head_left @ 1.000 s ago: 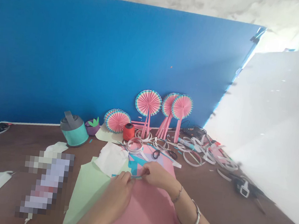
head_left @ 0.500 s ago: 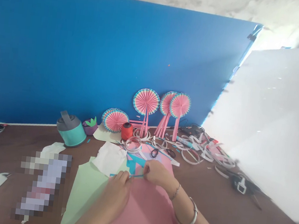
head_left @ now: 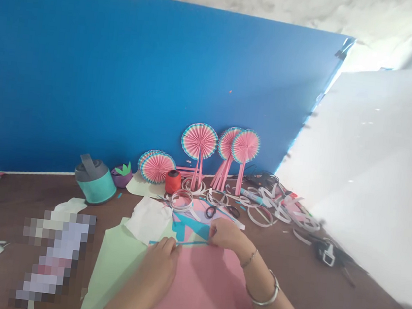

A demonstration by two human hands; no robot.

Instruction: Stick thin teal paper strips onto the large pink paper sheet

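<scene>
A thin teal paper strip [head_left: 191,243] lies stretched along the top edge of a pink paper sheet [head_left: 205,288]. My left hand [head_left: 158,265] presses its fingertips on the strip's left part, fingers closed down on it. My right hand [head_left: 227,235], with bracelets on the wrist, pinches the strip's right end. Teal paper offcuts [head_left: 189,227] lie just beyond the strip. A pale green sheet [head_left: 115,263] sits under the pink one to the left, and crumpled white paper [head_left: 149,220] lies on it.
Pink pleated paper fans [head_left: 200,141] lean on the blue board [head_left: 125,81]. Near them are a red thread spool [head_left: 172,181], tape rolls [head_left: 181,200], scissors [head_left: 211,211], a teal container [head_left: 95,179] and many curled white strips [head_left: 281,210]. A white board [head_left: 375,169] rises at right.
My right hand has slid to the right along the strip, so more of the strip shows between the hands. The left hand has stayed in place.
</scene>
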